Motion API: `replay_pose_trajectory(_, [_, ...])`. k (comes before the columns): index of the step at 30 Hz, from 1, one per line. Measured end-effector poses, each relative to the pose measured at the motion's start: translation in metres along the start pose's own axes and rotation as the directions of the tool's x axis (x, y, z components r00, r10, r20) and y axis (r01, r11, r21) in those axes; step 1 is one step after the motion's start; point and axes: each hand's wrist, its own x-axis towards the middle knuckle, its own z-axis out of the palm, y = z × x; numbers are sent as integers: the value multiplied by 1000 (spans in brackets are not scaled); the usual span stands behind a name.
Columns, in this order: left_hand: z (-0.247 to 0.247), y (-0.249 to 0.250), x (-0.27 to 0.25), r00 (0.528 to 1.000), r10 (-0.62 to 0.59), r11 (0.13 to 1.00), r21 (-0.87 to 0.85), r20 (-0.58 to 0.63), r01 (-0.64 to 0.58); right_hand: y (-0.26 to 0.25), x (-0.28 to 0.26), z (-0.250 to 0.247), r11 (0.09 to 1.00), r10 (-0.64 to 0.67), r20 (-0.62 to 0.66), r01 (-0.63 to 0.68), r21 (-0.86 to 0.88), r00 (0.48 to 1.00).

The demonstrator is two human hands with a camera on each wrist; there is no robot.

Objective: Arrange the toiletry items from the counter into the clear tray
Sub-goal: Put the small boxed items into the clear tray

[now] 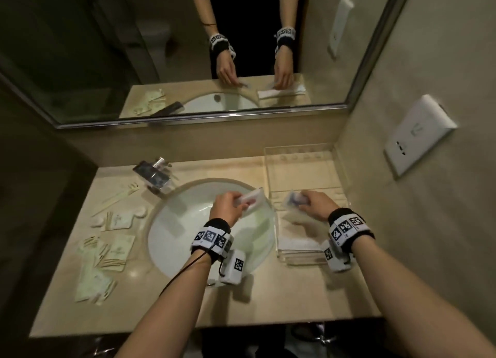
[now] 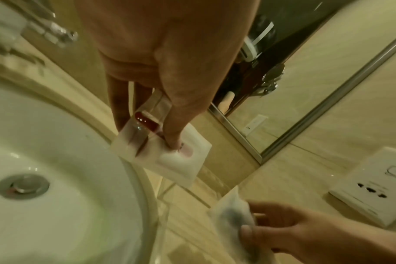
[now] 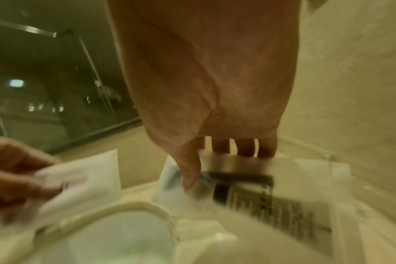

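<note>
Clear tray (image 1: 304, 154) at two o'clock holds white packets (image 1: 298, 243); right hand (image 1: 316, 203) pinches a blue-printed packet (image 1: 294, 198) above it, print blurred; left hand (image 1: 228, 204) pinches a red-marked sachet (image 1: 251, 196).

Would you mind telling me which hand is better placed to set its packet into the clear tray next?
Right. The right hand already holds its blue packet over the clear tray, while the left hand holds the red-marked packet over the sink.
</note>
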Motion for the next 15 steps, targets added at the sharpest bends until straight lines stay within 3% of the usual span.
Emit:
replay_pose_trajectory(3, [27,6,-1,998,-16,1000,7,61,15,27,4,13,976,37,81,-19,-219,996])
replay_pose_trajectory(8, [50,16,-2,995,-16,1000,4,99,16,55,6,29,913,72,133,-12,-408,989])
replay_pose_trajectory(15, [72,12,9,988,-58,998,-14,144,60,77,2,45,955,-47,-49,31,-296,998])
